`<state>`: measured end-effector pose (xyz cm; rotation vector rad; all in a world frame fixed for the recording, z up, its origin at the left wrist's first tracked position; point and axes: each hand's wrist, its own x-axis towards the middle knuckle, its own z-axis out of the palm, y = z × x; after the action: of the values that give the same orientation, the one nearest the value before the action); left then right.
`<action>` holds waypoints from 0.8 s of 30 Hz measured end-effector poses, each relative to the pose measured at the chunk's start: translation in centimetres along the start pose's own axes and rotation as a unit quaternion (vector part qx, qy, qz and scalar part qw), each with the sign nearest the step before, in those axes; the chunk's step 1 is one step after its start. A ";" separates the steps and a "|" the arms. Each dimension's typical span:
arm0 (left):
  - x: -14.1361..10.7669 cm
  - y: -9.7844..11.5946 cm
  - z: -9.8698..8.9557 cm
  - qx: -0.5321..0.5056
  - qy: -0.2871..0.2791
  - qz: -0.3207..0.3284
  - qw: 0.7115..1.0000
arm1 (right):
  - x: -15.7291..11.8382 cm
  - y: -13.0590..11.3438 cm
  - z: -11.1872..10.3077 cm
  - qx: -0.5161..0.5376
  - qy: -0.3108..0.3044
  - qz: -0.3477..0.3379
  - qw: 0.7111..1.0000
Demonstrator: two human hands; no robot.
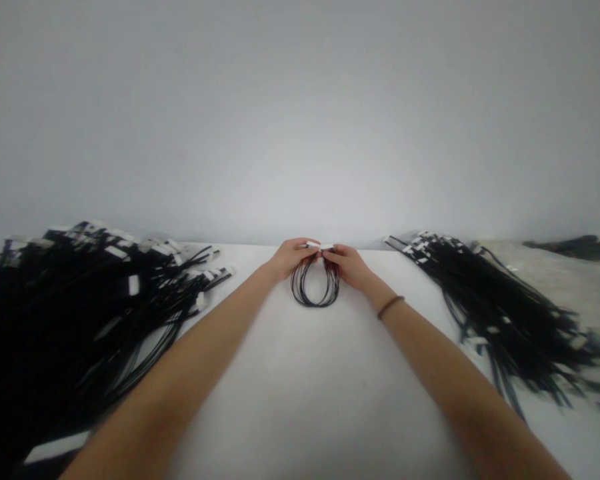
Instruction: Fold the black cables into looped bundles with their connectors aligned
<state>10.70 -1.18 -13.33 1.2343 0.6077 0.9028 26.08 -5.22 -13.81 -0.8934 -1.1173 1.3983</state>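
Observation:
Thin black cables (315, 305) hang in a round loop between my two hands, over the white table. My left hand (291, 259) pinches their upper left part, close to a small white piece at the fingertips. On the other side my right hand (349, 265) has its fingers closed on the upper right part, with another white piece beside them. The fingertips of both hands nearly meet at the top of the loop. Fine detail there is too small to make out.
A large heap of black cables (80, 320) with white ends covers the left side. Another bundle of black cables (495, 300) lies at the right, beside clear plastic sheeting (545, 273). A pale wall (300, 120) rises behind the white table (310, 387).

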 end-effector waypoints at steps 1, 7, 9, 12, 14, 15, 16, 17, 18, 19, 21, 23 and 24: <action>0.0 0.0 0.0 0.000 0.000 -0.001 1.000 | 0.0 0.0 0.0 0.000 0.002 0.001 1.000; 0.0 -0.1 0.0 -0.007 0.002 -0.009 1.000 | -0.1 -0.2 0.1 -0.006 0.001 -0.002 1.000; 0.0 0.0 0.0 -0.008 0.005 -0.011 1.000 | -0.1 -0.2 0.1 -0.005 -0.001 -0.004 1.000; 0.0 0.1 0.1 -0.011 0.007 -0.010 1.000 | -0.1 -0.1 0.1 -0.006 -0.005 -0.008 1.000; 0.0 0.1 0.2 -0.011 0.011 -0.011 1.000 | 0.0 0.0 0.0 -0.008 -0.009 -0.011 1.000; 0.0 0.1 0.2 -0.010 0.013 -0.013 1.000 | 0.1 0.1 -0.1 -0.009 -0.011 -0.011 1.000; 0.0 0.1 0.3 -0.008 0.015 -0.014 1.000 | 0.1 0.3 -0.2 -0.011 -0.013 -0.012 1.000; 0.0 0.1 0.3 -0.005 0.016 -0.015 1.000 | 0.2 0.4 -0.3 -0.011 -0.015 -0.014 1.000; 0.1 0.1 0.4 -0.002 0.016 -0.014 1.000 | 0.3 0.5 -0.4 -0.012 -0.018 -0.017 1.000; 0.1 0.1 0.4 -0.001 0.017 -0.012 1.000 | 0.3 0.6 -0.5 -0.012 -0.020 -0.018 1.000; 0.1 0.1 0.4 0.000 0.018 -0.011 1.000 | 0.4 0.8 -0.6 -0.013 -0.023 -0.021 0.999; 0.1 0.1 0.4 0.000 0.020 -0.013 1.000 | 0.5 0.8 -0.7 -0.016 -0.024 -0.019 0.999; 0.2 0.1 0.4 0.001 0.020 -0.015 1.000 | 0.5 0.8 -0.7 -0.018 -0.023 -0.017 0.999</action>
<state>11.10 -1.25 -13.16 1.2086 0.6574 0.9040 26.43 -4.59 -14.72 -0.8684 -1.1911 1.3800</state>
